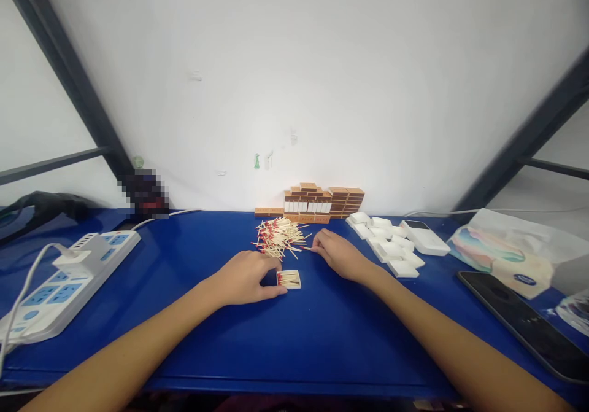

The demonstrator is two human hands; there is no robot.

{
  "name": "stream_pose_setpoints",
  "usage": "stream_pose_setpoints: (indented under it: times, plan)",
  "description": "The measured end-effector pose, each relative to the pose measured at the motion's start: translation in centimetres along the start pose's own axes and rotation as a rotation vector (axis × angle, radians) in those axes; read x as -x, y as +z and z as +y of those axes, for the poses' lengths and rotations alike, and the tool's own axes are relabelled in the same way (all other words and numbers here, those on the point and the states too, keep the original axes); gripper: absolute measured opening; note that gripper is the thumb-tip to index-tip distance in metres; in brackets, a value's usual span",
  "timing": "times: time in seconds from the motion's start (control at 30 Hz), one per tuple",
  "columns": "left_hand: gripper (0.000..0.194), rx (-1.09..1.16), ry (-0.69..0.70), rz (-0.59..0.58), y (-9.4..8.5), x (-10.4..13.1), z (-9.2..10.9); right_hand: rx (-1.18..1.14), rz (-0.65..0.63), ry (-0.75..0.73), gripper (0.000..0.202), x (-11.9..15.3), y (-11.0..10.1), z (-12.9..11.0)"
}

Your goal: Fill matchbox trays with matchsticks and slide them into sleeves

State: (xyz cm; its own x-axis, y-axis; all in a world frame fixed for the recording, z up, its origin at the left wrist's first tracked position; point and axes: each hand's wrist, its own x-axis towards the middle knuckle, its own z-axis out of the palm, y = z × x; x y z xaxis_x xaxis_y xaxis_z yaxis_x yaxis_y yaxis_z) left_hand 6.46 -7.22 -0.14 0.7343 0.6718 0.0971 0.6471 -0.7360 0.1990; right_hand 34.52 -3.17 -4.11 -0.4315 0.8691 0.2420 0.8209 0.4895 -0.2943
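Observation:
A small white matchbox tray (pixel 289 279) with several red-tipped matches in it lies on the blue table (pixel 257 344). My left hand (pixel 251 279) grips the tray's left end between thumb and fingers. Behind the tray is a loose heap of matches (pixel 280 236). At the heap's right edge my right hand (pixel 335 252) has its fingertips pinched together on a match (pixel 305 248). Stacked matchboxes (pixel 307 206) with brown sides stand against the wall beyond the heap.
Several white trays (pixel 390 250) lie in a pile right of my right hand, beside a white device (pixel 424 237). Farther right are a tissue pack (pixel 510 264) and a black phone (pixel 524 320). A power strip (pixel 69 283) with a white cable sits at the left.

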Motion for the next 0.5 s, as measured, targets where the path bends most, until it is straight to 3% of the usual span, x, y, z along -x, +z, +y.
stream_pose_setpoints:
  times: [0.5]
  plan:
    - [0.033,0.0,0.02,0.034,0.11,0.04,-0.13,0.055,-0.016,0.036,0.015,-0.01,-0.36,-0.18]
